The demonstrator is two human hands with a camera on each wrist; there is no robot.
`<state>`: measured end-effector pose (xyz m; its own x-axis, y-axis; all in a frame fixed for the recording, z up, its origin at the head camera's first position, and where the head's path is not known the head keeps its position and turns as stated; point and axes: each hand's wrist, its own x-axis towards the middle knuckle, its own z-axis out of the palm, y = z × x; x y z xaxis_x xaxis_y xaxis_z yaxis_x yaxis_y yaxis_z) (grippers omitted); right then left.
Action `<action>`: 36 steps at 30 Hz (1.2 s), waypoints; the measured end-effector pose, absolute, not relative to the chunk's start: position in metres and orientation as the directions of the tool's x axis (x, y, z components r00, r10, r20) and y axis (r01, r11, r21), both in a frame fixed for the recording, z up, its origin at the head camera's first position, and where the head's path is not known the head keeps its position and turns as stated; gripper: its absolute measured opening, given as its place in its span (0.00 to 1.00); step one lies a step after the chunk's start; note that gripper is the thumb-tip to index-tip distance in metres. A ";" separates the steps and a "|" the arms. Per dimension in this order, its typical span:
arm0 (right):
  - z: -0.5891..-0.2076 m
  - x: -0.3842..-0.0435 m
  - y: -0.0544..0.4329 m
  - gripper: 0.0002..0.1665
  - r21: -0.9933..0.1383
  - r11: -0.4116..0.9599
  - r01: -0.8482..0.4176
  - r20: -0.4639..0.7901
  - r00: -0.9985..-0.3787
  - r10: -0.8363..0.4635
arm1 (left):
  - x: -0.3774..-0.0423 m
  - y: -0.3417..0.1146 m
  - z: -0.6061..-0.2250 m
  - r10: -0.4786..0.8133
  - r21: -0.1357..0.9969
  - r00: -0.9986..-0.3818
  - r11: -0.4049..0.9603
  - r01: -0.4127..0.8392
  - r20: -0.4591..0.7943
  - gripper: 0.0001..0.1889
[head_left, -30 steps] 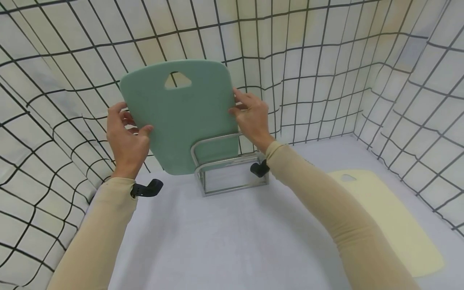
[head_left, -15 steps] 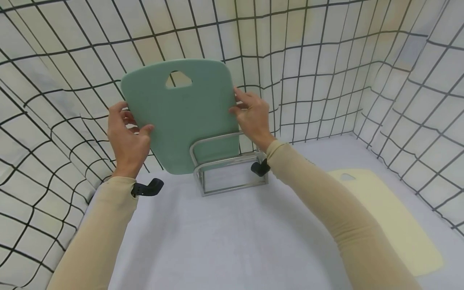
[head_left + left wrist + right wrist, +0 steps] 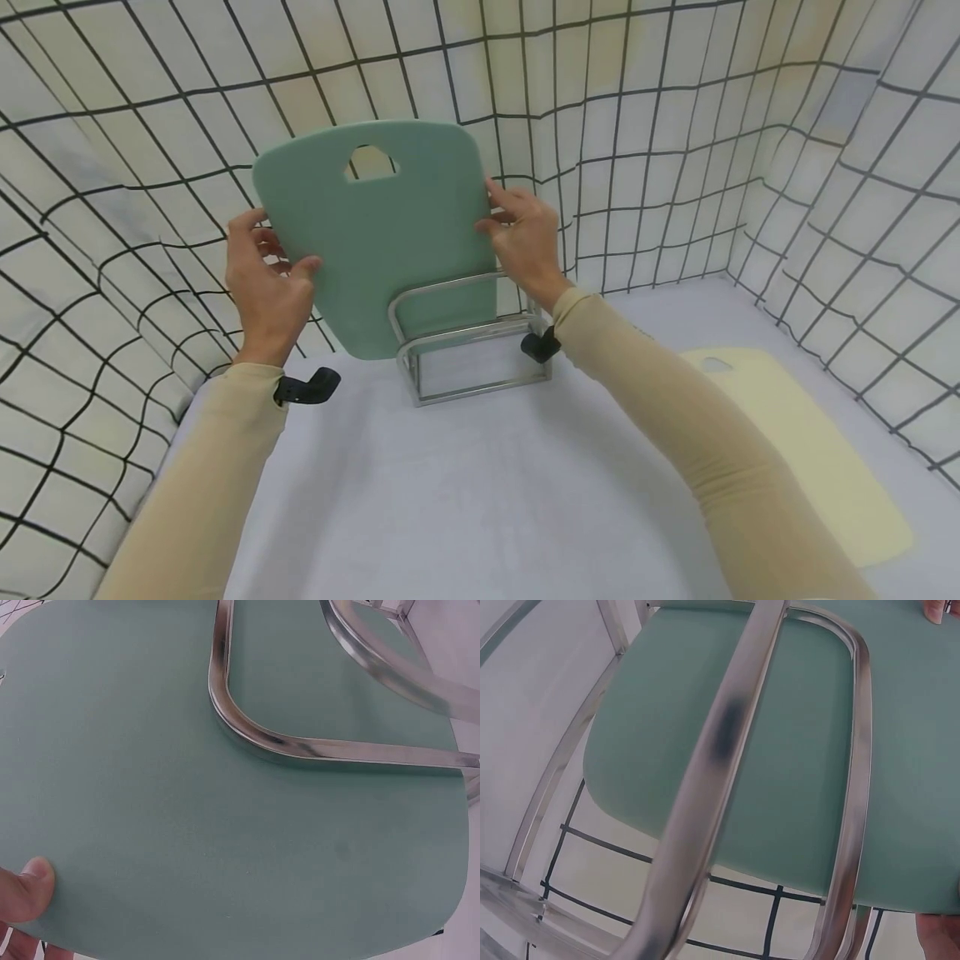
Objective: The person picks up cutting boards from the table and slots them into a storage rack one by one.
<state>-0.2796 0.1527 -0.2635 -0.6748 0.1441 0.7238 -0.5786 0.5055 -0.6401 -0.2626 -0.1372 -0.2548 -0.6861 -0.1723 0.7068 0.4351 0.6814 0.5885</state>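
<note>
Closest to my viewpoint, the left sleeve (image 3: 198, 496) comes in on the near left side of the rack (image 3: 461, 337), and the right sleeve (image 3: 675, 429) reaches in from its near right, crossing over part of a yellow board (image 3: 780, 433) that lies flat to the right of the rack. The rack, a bent metal frame on the white table (image 3: 457, 508), is my reference for everything. Beyond its front bars I have the green board (image 3: 405, 237) raised on edge, its face toward me; judging by the handle cut-out at the top, its long axis runs up and down. What matters most, as I judge it, is how the bottom edge sits against the rack: the right part passes behind both hoops that I can see, while the lower left corner sticks out past the rack's left end. I can't tell whether the bottom edge touches the base. The right hand (image 3: 528, 242) is the nearer one, above the rack's right end, thumb and fingers pinching the board's right edge. The left hand (image 3: 266, 287) is farther off, up and left of the rack, gripping the opposite edge with its thumb on the face and fingers behind. Past the rack stands a white wall (image 3: 667, 50) with black grid lines.
</note>
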 end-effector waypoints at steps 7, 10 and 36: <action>-0.264 -0.280 0.155 0.31 -0.627 0.520 -0.580 0.736 -0.661 0.148 | -0.264 -0.135 -0.256 -0.170 0.589 -0.689 0.683 0.433 0.704 0.33; -0.264 -0.280 0.156 0.30 -0.624 0.524 -0.580 0.738 -0.658 0.150 | -0.265 -0.134 -0.256 -0.174 0.593 -0.694 0.683 0.426 0.699 0.32; -0.263 -0.278 0.165 0.31 -0.650 0.511 -0.562 0.711 -0.688 0.148 | -0.268 -0.127 -0.257 -0.140 0.581 -0.686 0.665 0.469 0.714 0.33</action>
<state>-0.2779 0.1652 -0.2628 -0.6878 0.1477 0.7107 -0.5623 0.5109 -0.6503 -0.2678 -0.1269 -0.2571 -0.6858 -0.1398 0.7142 0.4694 0.6649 0.5810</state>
